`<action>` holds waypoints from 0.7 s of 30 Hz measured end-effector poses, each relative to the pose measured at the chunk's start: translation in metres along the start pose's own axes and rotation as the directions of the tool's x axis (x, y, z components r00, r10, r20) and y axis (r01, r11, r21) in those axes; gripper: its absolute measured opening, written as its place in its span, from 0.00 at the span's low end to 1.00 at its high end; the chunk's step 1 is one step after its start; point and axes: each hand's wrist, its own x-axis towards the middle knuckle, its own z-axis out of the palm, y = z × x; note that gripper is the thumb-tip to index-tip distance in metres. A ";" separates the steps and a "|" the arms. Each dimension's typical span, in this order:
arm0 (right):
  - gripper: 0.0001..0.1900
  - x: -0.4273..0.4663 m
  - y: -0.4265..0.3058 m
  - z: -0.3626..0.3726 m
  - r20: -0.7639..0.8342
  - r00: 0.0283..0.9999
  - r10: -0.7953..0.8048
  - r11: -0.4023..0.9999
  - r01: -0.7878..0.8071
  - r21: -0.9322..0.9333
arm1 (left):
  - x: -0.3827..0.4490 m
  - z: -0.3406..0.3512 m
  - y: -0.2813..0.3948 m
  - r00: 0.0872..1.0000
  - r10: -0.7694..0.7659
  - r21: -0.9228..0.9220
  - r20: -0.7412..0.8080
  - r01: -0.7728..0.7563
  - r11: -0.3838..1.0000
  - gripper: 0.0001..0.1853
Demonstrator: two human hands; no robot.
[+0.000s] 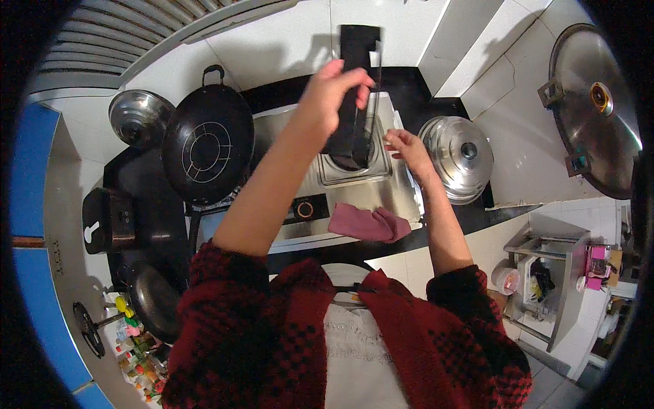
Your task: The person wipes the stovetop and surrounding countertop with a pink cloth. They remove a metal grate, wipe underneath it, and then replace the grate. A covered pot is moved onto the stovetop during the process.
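My left hand (340, 94) reaches over the stove and grips a long, black, rectangular object (352, 120) with a shiny edge, probably a panel or box. It stands tilted over the right burner area of the steel gas stove (271, 232); its lower end hides part of the square burner tray (352, 179). My right hand (406, 148) is just right of it, fingers apart and holding nothing, beside a lidded steel pot (457, 163). A crumpled pink cloth (368, 222) lies at the stove's front edge, right of a control knob (305, 208).
A black wok (209, 153) leans at the left burner, with a steel lid or bowl (140, 115) behind it. A black appliance (110, 220) and a dark pan (153, 301) are further left. A large round steel lid or pan (595, 112) hangs at the right wall.
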 end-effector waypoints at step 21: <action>0.37 -0.034 0.045 0.063 -0.148 0.940 0.307 0.828 -0.187 0.528 | -0.073 -0.004 -0.174 0.971 -0.086 0.957 0.222 -0.200 0.210 0.09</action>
